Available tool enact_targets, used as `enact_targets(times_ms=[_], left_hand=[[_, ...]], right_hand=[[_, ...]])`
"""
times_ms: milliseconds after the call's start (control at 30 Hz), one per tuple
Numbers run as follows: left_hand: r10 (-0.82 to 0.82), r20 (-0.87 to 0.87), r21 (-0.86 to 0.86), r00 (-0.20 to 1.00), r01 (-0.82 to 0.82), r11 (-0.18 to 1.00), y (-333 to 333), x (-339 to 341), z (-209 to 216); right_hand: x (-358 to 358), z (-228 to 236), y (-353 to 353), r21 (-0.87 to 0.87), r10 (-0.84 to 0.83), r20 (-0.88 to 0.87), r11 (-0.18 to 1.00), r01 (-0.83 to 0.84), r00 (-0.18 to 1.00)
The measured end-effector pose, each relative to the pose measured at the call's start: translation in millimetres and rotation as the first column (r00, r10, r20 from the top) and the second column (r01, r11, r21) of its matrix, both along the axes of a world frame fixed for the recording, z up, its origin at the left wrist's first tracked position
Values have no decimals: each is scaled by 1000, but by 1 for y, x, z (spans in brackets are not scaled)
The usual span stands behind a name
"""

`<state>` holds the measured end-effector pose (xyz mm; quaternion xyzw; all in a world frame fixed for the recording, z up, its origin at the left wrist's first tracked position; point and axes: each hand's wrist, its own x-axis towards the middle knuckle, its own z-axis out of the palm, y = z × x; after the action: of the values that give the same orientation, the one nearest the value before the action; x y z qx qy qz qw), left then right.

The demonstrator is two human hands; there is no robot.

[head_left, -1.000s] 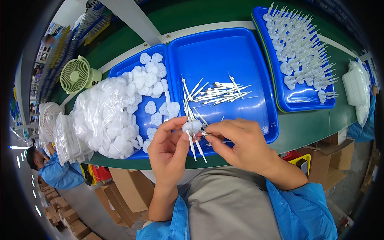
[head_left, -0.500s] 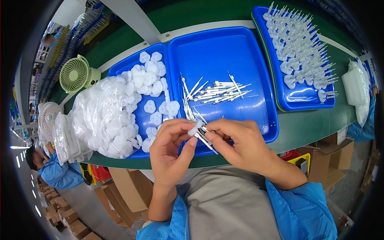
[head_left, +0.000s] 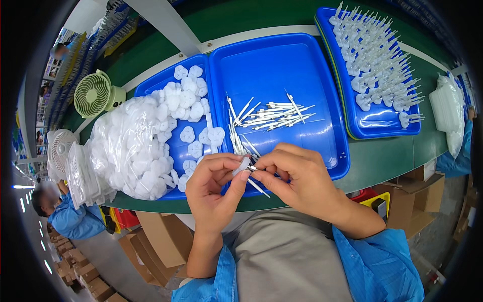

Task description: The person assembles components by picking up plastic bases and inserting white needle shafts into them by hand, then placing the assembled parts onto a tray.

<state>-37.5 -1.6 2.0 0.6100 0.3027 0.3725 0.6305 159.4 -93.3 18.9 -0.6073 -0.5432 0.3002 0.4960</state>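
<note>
Over the near edge of the middle blue tray, my left hand [head_left: 214, 183] pinches a white lobed plastic disc [head_left: 241, 166] between thumb and fingers. Close against it, my right hand [head_left: 302, 176] grips a thin white rod [head_left: 252, 168] in its fingertips, the rod's end meeting the disc. Most of this rod is covered by my fingers. Behind my hands, a loose pile of similar white rods [head_left: 274, 116] with thin tips lies in the middle tray [head_left: 271, 60].
A left tray [head_left: 178, 146] holds many loose discs and a clear bag of discs [head_left: 128, 146]. At right, stacked trays [head_left: 375, 128] carry rows of discs with upright rods. A green fan [head_left: 93, 94] and a white fan [head_left: 59, 146] stand left. Cardboard boxes [head_left: 166, 236] sit below the bench.
The disc in my left hand has tilted more edge-on, and my right fingertips have shifted slightly left, closer to it. The trays look the same.
</note>
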Motion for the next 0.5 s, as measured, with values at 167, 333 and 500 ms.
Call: enact_targets(times_ms=[167,333,500], left_hand=[[-36,-16,30,999,37,999,3,-4,-4],[-31,-43,50,999,33,998,2,1,-2],[-34,-142,126,989,52,991,2,2,-3]], right_hand=[[-2,4,-2,-67,11,-157,998,-21,988],[-7,-4,-3,16,-27,-58,999,28,998],[-4,-4,-1,77,-21,152,997,9,988]])
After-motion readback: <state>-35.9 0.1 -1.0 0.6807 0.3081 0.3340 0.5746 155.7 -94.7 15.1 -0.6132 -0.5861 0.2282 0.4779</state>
